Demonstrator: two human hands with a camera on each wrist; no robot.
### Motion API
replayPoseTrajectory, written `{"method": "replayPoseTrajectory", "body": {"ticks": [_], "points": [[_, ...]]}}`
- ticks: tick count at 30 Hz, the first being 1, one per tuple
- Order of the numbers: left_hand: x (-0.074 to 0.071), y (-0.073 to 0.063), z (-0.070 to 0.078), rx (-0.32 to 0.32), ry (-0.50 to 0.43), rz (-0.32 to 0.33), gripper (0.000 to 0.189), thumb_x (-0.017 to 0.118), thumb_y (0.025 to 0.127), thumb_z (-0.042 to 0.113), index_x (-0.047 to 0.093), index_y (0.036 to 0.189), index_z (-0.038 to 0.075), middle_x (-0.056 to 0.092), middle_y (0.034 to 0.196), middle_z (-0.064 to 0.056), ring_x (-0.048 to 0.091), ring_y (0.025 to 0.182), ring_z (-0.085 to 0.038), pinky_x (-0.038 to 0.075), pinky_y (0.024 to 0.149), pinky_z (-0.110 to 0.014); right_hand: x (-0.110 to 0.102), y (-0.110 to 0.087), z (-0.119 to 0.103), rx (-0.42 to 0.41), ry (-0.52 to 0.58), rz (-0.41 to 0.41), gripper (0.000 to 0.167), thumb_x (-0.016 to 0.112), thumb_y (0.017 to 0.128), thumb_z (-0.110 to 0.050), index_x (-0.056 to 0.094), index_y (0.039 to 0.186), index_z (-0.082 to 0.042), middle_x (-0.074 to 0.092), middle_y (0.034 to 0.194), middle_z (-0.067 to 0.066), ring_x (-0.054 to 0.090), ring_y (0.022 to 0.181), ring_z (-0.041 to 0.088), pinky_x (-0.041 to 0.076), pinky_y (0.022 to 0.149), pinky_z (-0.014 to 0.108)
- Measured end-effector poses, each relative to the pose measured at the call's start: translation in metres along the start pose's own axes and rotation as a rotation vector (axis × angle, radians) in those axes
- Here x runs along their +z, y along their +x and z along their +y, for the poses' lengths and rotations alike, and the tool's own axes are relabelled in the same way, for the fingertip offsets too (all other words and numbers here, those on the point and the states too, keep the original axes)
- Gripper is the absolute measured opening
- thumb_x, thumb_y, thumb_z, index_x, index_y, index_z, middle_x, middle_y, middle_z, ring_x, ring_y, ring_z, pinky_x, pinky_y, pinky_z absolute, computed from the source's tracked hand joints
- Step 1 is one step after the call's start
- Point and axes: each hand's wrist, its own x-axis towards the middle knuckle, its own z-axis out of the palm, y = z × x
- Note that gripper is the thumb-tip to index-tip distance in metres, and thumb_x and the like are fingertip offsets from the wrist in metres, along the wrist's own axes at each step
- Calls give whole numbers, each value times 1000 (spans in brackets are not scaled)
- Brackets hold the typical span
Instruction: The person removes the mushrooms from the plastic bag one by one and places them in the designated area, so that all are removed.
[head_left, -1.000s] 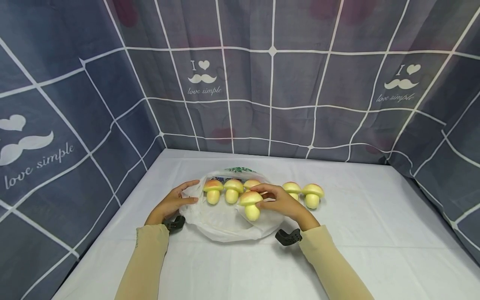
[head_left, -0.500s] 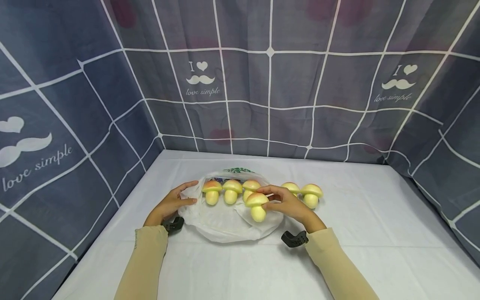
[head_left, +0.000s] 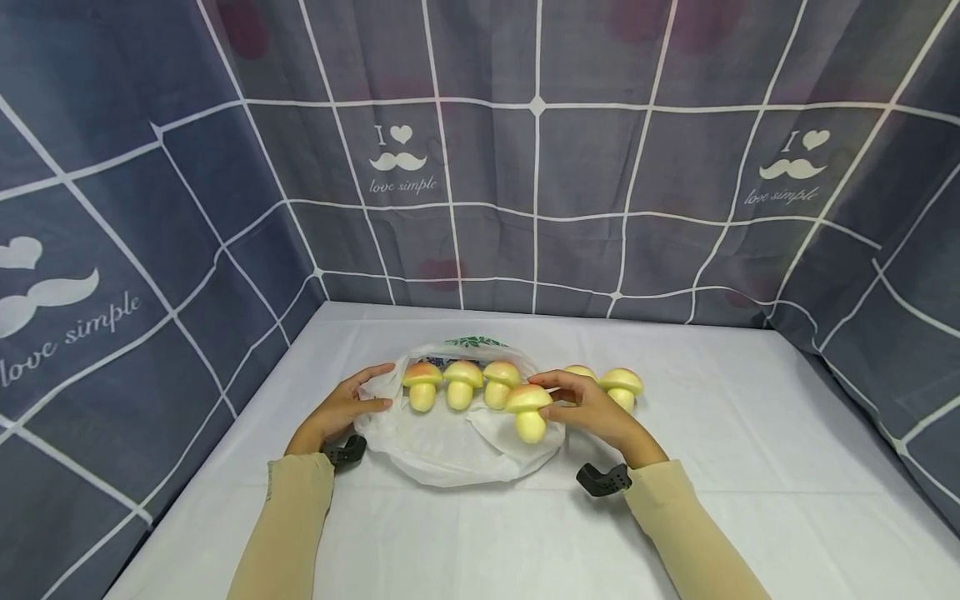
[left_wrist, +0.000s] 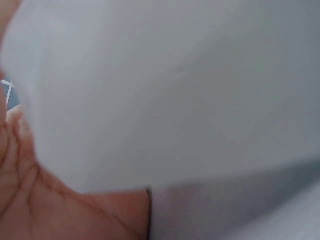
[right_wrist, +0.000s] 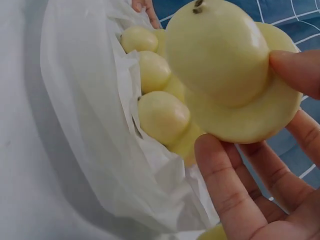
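Observation:
A white plastic bag lies on the table with its mouth spread. My left hand holds the bag's left side, thumb and fingers around its edge; the white film hides most of those fingers in the left wrist view. Between thumb and fingertips, my right hand pinches a yellow artificial mushroom with a reddish cap, above the bag's right side. In the right wrist view the held mushroom's stem faces the camera. Three similar mushrooms stand in a row in the bag.
To the right of the bag, two more mushrooms sit on the white-covered table, one partly behind the right hand. Dark checked cloth hangs at the back and both sides.
My right hand has moved to the right with the mushroom it pinches, uncovering the third mushroom in the bag. The left hand keeps its place on the bag.

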Motion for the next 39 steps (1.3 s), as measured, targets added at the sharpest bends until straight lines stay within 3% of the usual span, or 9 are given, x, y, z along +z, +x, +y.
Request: {"method": "replayPoseTrajectory", "body": {"ticks": [4, 11, 14, 17, 20, 25, 34, 39], "points": [[0, 0, -1, 1, -2, 2, 80, 76, 100, 6, 35, 168, 1, 16, 177, -25, 19, 160, -45, 49, 105, -30, -5, -3, 0, -22, -8, 22, 49, 76, 96, -1, 63, 143, 9, 65, 141, 23, 66, 116, 23, 54, 99, 27], [1, 1, 0, 1, 18, 9, 80, 77, 99, 6, 35, 167, 1, 16, 178, -24, 13, 162, -47, 35, 122, -57, -14, -11, 0, -72, 22, 30, 50, 74, 97, 3, 59, 143, 14, 72, 131, -3, 68, 113, 15, 56, 94, 26], [1, 1, 0, 4, 21, 12, 80, 77, 99, 7, 36, 167, 1, 16, 178, -25, 10, 163, -47, 30, 123, -61, -17, -15, 0, -79, 37, 42, 50, 73, 97, 4, 57, 142, 16, 72, 127, -10, 68, 112, 11, 56, 92, 25], [0, 1, -1, 5, 17, 8, 80, 77, 99, 6, 35, 167, 0, 16, 177, -25, 13, 162, -47, 38, 120, -53, -21, -17, 0, -84, 36, 57, 49, 72, 97, 5, 57, 142, 17, 72, 127, -11, 68, 113, 11, 57, 92, 25], [0, 1, -2, 7, -5, -4, 80, 76, 99, 5, 34, 167, 0, 16, 177, -27, 20, 159, -49, 51, 108, -38, -24, -20, 0, -92, 26, 72, 48, 72, 97, 4, 58, 141, 16, 72, 127, -10, 68, 113, 12, 57, 92, 26], [0, 2, -3, 10, -16, -7, 81, 76, 99, 5, 34, 167, -1, 15, 176, -28, 22, 158, -49, 53, 95, -23, -29, -24, 0, -116, 1, 102, 46, 72, 96, 5, 60, 139, 16, 73, 127, -9, 70, 111, 13, 58, 91, 26], [0, 1, -2, -1, -8, 1, 81, 76, 98, 6, 35, 167, 0, 15, 177, -27, 20, 159, -48, 52, 101, -28, -38, -31, -1, -136, -3, 119, 44, 70, 98, 6, 60, 140, 14, 73, 128, -11, 69, 108, 14, 57, 89, 24], [0, 1, -1, -6, 14, 9, 81, 77, 99, 7, 35, 167, 1, 15, 177, -26, 15, 161, -48, 46, 112, -41, -44, -35, -3, -142, 11, 133, 42, 70, 100, 4, 62, 140, 10, 73, 129, -10, 70, 108, 16, 57, 87, 24]]}}
